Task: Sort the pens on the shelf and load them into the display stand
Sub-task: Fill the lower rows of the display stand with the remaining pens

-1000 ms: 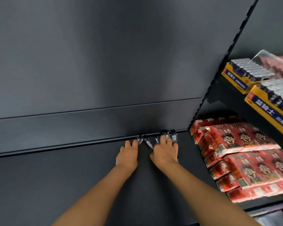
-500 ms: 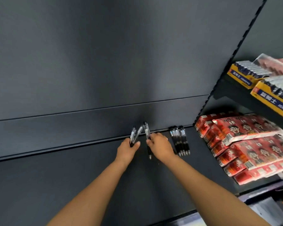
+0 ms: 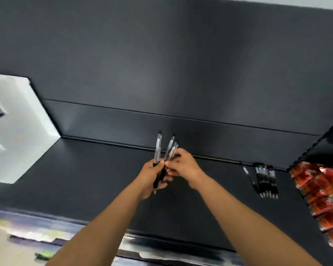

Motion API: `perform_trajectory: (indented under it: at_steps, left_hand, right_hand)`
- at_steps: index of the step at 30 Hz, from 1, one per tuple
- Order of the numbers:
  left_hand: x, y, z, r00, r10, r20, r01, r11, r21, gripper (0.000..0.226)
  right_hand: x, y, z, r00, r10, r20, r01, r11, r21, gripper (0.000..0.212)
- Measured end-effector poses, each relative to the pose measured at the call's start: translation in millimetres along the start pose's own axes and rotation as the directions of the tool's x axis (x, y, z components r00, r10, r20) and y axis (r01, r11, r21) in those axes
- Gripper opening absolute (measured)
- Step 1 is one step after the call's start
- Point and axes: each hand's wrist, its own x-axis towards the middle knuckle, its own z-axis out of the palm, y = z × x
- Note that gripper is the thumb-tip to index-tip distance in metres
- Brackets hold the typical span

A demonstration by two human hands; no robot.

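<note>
Several clear-barrelled pens (image 3: 158,150) were held upright above the black shelf (image 3: 88,179).
The left hand (image 3: 152,176) was curled round their lower ends; the right hand (image 3: 184,167) pinched the fanned bundle at mid-barrel. A row of further pens (image 3: 266,179) lay flat on the shelf to the right, near red packets (image 3: 319,191).

1. Two hands: left hand (image 3: 152,175), right hand (image 3: 183,167).
2. At least three held pens (image 3: 158,150); blur hides any more.
3. One lone pen (image 3: 248,175), far right.
4. About five grouped pens (image 3: 266,179) just right of it.
5. Red packets (image 3: 315,191), right edge: too blurred to count.
</note>
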Motion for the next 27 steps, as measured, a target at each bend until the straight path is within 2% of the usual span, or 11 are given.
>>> perform_trajectory:
  at_steps: [3, 8, 11, 20, 24, 27]
  left_hand:
    - [-34, -9, -22, 0.992, 0.071, -0.105, -0.067, 0.997, 0.041, 0.018]
    - [-102, -29, -61, 0.957, 0.129, -0.261, -0.12, 0.991, 0.05, 0.012]
    - [-139, -34, -92, 0.926, 0.133, -0.355, -0.124, 0.991, 0.047, 0.011]
    - [-216, -26, -225, 0.768, 0.243, -0.593, -0.245, 0.966, 0.078, 0.011]
    - [-242, -22, -309, 0.678, 0.238, -0.695, -0.204, 0.97, 0.134, 0.015]
    - [-256, -8, -371, 0.581, 0.277, -0.765, -0.185, 0.961, 0.208, 0.014]
  right_hand:
    - [-15, -1, 30, 0.998, 0.008, 0.065, -0.009, 1.0, 0.018, 0.006]
    - [-44, -5, 87, 0.995, -0.054, 0.086, 0.048, 0.997, 0.063, 0.013]
    - [-61, -13, 128, 0.984, -0.078, 0.161, 0.062, 0.993, 0.1, 0.016]
    - [-69, -60, 286, 0.9, -0.183, 0.396, 0.145, 0.982, 0.124, 0.012]
    - [-58, -74, 375, 0.883, -0.201, 0.425, 0.153, 0.978, 0.144, 0.016]
    - [-45, -86, 429, 0.878, -0.286, 0.383, 0.266, 0.958, 0.106, 0.013]
